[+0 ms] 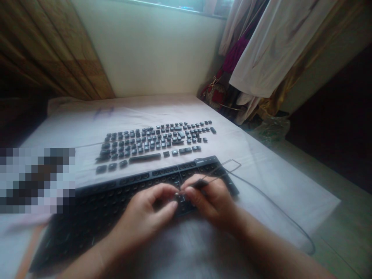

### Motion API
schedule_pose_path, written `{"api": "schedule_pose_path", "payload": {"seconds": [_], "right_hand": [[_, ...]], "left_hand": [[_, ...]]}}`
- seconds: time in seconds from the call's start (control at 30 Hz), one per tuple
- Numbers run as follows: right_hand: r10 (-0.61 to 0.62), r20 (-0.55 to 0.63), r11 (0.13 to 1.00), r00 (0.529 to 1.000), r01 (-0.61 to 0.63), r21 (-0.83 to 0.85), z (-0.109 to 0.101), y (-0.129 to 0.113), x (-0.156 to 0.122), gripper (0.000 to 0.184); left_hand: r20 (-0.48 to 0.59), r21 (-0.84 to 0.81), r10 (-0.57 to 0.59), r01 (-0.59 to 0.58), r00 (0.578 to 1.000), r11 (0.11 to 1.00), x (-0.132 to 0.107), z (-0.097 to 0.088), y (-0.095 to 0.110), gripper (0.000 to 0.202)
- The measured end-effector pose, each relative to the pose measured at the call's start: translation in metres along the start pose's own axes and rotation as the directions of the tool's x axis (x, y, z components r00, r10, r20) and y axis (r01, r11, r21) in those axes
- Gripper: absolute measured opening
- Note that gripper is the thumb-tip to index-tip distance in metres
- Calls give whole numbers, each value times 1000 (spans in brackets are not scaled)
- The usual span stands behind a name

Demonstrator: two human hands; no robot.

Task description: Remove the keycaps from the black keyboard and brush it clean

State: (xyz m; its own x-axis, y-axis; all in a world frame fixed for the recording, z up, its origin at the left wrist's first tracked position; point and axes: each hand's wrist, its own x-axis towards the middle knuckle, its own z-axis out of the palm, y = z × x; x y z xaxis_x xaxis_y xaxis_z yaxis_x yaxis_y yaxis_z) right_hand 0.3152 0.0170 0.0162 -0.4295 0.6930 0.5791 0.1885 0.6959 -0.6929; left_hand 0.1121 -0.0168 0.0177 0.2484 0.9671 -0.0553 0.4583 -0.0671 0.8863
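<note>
Both hands are working low in the centre of the view, right over the black keyboard [116, 193], which is lying across the white cloth [261, 170] with its far end pointing toward two o'clock. Its sockets are looking bare across most of the deck.

The left hand [148, 211] is coming in from seven o'clock with its fingers curled, the fingertips pinching down on a small dark keycap [178, 197]. That keycap is sitting at the near edge of the keyboard, right between the two hands.

The right hand [209, 201] is reaching in from five o'clock and is clenched around the dark grip of a wire puller [236, 161]. The puller's thin loop is sticking out past the knuckles toward two o'clock, over the keyboard's far corner. The right thumb is pressing in against the same keycap, so the two hands are touching there.

At twelve o'clock from the hands, beyond the keyboard, loose keycaps [154, 141] are lying in neat rows on the cloth, with the long space bar [144, 157] in the nearest full row. A cable [279, 209] is running off the keyboard's right end and curving away toward four o'clock. Hanging clothes [261, 46] are filling the one o'clock corner, and a patterned curtain [58, 50] is hanging at ten o'clock.
</note>
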Motion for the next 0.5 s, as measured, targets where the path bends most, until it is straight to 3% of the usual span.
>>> {"api": "schedule_pose_path", "payload": {"seconds": [0.23, 0.5], "right_hand": [[31, -5, 999, 1000, -31, -14, 3, 2, -1, 14], [-85, -70, 996, 994, 85, -15, 5, 2, -3, 13]], "left_hand": [[18, 6, -40, 40, 999, 999, 0, 1, -3, 23], [27, -3, -102, 102, 994, 995, 2, -3, 2, 19]]}}
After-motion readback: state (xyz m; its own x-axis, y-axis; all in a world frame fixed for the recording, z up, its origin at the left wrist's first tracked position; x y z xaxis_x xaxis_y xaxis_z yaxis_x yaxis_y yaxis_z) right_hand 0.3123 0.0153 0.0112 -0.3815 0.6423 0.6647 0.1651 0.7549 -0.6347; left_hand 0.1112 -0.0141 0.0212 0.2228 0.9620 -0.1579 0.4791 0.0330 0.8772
